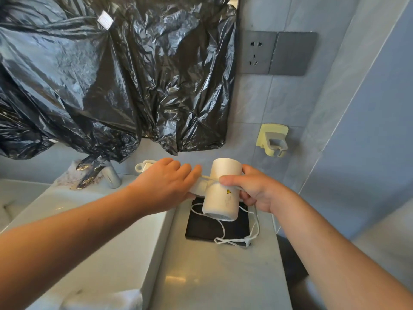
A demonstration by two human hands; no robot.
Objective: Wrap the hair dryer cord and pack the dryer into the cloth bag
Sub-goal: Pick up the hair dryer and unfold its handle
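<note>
White hair dryer [221, 193] held just above black cloth bag [212, 229] on counter [201, 276]. R hand [257, 191] curled round barrel, thumb pinning cord [212, 178]. L hand [165, 184] lies over handle, fingers near straight; grip underneath hidden. Best approach, prob.: keep cord taut, lay turns snug, re-pin ea. turn w/ thumb.

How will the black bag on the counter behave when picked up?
Probably floppy and light: the black bag lies flat on the counter. Its white drawstring trails in loose loops, so it will likely dangle and could snag.
</note>
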